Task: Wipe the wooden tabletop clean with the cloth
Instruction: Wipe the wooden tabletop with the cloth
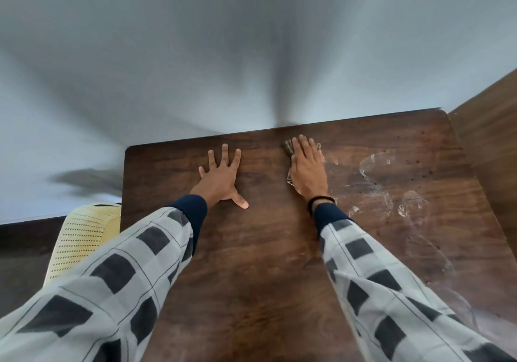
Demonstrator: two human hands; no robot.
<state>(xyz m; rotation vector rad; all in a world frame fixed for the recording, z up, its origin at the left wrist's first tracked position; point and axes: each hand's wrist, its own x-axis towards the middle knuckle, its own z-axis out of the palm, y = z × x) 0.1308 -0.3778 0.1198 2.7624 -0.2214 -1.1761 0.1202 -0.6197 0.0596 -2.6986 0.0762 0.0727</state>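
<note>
A dark wooden tabletop (265, 249) fills the lower middle of the view. My right hand (307, 167) lies flat near the far edge, pressing a small brownish cloth (288, 147) onto the wood; only the cloth's edges show around my fingers. My left hand (221, 177) rests flat on the table to the left, fingers spread, holding nothing. White smears and dark specks (391, 188) cover the right part of the tabletop.
A pale wall (223, 54) stands right behind the table's far edge. A wooden panel (492, 143) rises along the right side. A yellow perforated plastic chair (84, 238) stands at the table's left, over a dark floor.
</note>
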